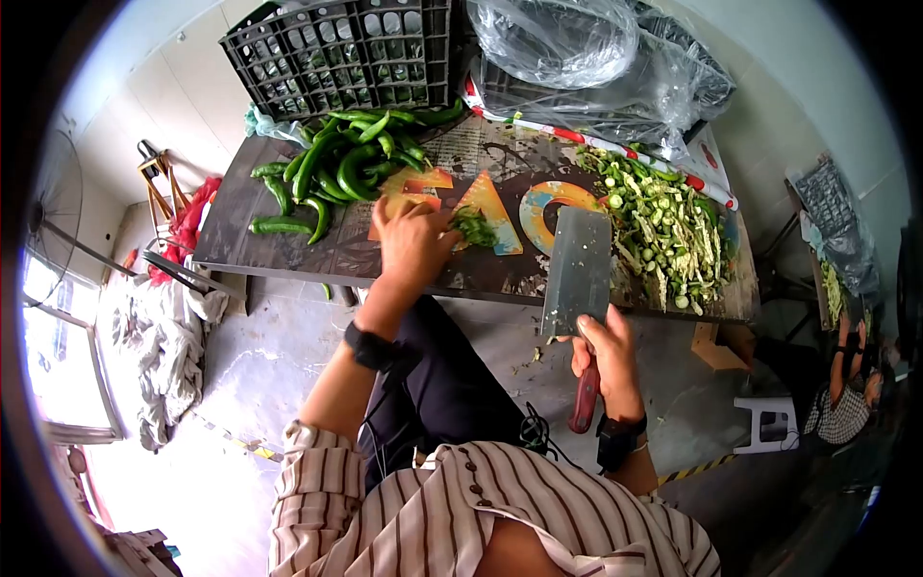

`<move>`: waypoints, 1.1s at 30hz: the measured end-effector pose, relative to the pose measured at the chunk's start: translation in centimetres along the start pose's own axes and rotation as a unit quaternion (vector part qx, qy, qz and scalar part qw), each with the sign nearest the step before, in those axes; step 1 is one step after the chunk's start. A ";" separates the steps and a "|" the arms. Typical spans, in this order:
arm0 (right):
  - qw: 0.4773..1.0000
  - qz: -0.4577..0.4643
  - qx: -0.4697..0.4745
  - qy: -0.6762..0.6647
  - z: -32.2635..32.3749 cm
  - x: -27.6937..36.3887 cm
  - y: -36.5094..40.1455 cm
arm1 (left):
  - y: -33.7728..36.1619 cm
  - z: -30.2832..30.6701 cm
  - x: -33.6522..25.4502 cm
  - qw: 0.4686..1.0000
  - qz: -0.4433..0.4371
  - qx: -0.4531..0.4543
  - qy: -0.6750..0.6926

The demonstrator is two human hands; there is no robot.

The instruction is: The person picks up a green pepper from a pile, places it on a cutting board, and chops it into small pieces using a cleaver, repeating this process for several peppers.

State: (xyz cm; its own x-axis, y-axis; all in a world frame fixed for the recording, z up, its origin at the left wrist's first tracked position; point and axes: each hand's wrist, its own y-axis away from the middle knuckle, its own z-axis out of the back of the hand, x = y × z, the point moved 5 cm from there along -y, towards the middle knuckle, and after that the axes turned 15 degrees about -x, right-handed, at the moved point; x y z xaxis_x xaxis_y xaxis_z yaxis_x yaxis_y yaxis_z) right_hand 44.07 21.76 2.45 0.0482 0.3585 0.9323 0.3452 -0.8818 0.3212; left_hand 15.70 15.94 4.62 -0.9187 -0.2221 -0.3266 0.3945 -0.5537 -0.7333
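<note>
My left hand [415, 238] is palm down on the dark tabletop, its fingers curled and their tips hidden. Against its thumb side lies a small clump of cut green chili [473, 228]; whether the fingers hold any of it is hidden. My right hand [611, 361] is wrapped round the reddish handle of a cleaver [579, 269]. The cleaver's broad blade points away from me, raised over the table's near edge. Whole green chili peppers [336, 163] lie heaped beyond my left hand. To the right of the blade spreads a pile of chopped green chilies [663, 231].
A black plastic crate [346, 58] stands at the table's back left. Clear plastic bags [567, 43] cover the back right. A white stool [766, 425] stands on the floor at right, near another person [841, 404]. Pale cloth [154, 346] lies bunched at left.
</note>
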 end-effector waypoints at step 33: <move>0.996 -0.039 -0.040 -0.063 -0.6 -4.0 -1.0 | 2.2 4.6 4.4 0.991 0.024 -0.122 0.056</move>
State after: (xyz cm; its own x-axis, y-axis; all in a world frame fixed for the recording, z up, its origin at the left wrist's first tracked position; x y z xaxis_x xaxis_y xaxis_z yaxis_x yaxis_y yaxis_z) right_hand 42.99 21.01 -1.53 0.1423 0.4587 0.8771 0.2776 -0.8691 0.4095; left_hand 12.43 10.00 4.28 -0.8960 -0.1450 -0.4198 0.4438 -0.3303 -0.8331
